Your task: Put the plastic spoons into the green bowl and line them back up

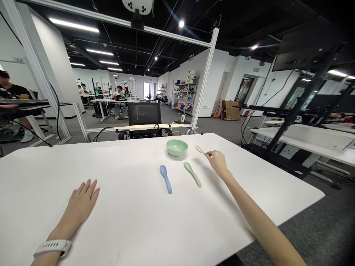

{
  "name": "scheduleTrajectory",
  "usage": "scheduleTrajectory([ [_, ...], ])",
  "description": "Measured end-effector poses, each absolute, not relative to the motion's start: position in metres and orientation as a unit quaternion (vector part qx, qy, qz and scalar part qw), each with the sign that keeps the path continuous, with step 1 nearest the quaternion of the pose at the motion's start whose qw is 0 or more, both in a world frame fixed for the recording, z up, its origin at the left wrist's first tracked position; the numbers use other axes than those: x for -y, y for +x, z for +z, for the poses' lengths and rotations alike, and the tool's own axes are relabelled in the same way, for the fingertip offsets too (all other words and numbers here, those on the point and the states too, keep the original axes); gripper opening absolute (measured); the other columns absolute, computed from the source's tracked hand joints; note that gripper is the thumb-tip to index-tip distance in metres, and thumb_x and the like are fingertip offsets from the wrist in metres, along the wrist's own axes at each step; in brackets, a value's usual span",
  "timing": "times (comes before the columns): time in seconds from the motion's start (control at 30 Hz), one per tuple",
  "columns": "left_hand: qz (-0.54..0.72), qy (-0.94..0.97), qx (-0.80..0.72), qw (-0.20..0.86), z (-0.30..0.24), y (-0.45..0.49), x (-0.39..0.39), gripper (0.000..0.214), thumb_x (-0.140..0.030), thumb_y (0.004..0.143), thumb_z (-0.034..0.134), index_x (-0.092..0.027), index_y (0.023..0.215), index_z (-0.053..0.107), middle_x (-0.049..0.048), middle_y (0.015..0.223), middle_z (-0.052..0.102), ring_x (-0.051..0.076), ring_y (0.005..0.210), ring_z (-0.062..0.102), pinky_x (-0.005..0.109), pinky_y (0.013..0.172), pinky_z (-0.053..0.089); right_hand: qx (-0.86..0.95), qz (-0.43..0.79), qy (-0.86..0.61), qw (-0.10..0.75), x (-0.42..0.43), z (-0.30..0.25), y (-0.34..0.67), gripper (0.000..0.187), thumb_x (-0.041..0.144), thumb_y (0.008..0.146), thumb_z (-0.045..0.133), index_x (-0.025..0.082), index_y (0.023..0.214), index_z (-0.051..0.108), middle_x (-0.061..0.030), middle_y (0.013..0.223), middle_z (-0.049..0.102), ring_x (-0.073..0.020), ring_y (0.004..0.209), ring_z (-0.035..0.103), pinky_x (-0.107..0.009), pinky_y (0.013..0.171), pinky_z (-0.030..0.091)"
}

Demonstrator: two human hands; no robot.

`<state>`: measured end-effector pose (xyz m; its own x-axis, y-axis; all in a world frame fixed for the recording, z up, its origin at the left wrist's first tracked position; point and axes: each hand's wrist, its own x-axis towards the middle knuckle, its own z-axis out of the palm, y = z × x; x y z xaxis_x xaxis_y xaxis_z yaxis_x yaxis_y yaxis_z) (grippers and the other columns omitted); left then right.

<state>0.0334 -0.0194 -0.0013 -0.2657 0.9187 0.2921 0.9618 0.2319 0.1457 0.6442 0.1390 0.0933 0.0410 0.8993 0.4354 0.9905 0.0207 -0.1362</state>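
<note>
My right hand (217,161) is closed on the handle end of a cream-coloured spoon (199,149), whose bowl points left toward the green bowl. That light green bowl (176,148) stands upright near the far edge of the table, a little left of the spoon. Nearer to me lie a blue spoon (166,179) and a light green spoon (193,174), side by side and apart, with their handles toward me. On the left, my left hand (83,199) rests palm down on the tabletop with its fingers stretched out, holding nothing. A white watch band circles that wrist.
The white table (124,218) has rounded far corners. Beyond it stand a metal frame (205,75) and a black mesh chair (144,113). Another desk (305,142) is at the right. A seated person (15,92) is at far left, with several more people in the background.
</note>
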Motion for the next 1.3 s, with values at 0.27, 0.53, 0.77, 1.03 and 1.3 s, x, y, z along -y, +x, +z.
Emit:
scheduleTrajectory([
  [0.27,-0.143,-0.599,0.785,0.062,0.007,0.04,0.024,0.076,-0.046,0.1,0.023,-0.008,0.156,0.057,0.0212,0.167,0.053,0.039,0.157,0.045,0.058,0.129,0.034,0.752,-0.117,-0.637,0.124,-0.191,0.138,0.545,0.03,0.03,0.105,0.061,0.015,0.101,0.087,-0.0206,0.108,0.082,-0.0327,0.109,0.072,-0.035,0.089,0.047],
  [0.53,-0.102,-0.601,0.792,0.044,0.016,0.046,0.028,0.076,-0.043,0.102,0.019,-0.006,0.161,0.049,0.0211,0.171,0.046,0.039,0.161,0.04,0.056,0.13,0.033,0.749,-0.099,-0.65,0.084,-0.209,0.132,0.513,0.025,0.025,0.102,0.064,0.01,0.101,0.085,-0.0242,0.105,0.081,-0.0335,0.108,0.073,-0.036,0.089,0.049],
  [0.77,-0.126,-0.601,0.787,0.058,0.011,0.044,0.026,0.072,-0.042,0.104,0.023,-0.006,0.158,0.054,0.0226,0.168,0.05,0.04,0.158,0.045,0.059,0.128,0.035,0.736,-0.117,-0.643,0.179,-0.202,0.139,0.526,0.041,0.029,0.111,0.045,0.011,0.12,0.081,-0.0226,0.125,0.076,-0.0331,0.122,0.066,-0.038,0.098,0.045],
  [1.03,-0.129,-0.606,0.783,0.055,0.007,0.042,0.026,0.073,-0.042,0.106,0.019,-0.006,0.158,0.053,0.0222,0.17,0.047,0.041,0.16,0.041,0.061,0.13,0.033,0.745,-0.069,-0.612,0.257,-0.139,0.096,0.592,0.043,0.023,0.108,0.041,0.011,0.127,0.077,-0.0192,0.124,0.076,-0.0327,0.118,0.067,-0.042,0.104,0.047],
  [1.3,-0.113,-0.608,0.784,0.053,0.007,0.04,0.025,0.077,-0.045,0.105,0.015,-0.004,0.16,0.05,0.0219,0.171,0.046,0.041,0.16,0.04,0.059,0.13,0.032,0.787,0.031,-0.583,0.198,-0.103,0.024,0.613,0.046,0.026,0.109,0.044,0.01,0.143,0.07,-0.0214,0.156,0.062,-0.0326,0.15,0.054,-0.045,0.125,0.04],
])
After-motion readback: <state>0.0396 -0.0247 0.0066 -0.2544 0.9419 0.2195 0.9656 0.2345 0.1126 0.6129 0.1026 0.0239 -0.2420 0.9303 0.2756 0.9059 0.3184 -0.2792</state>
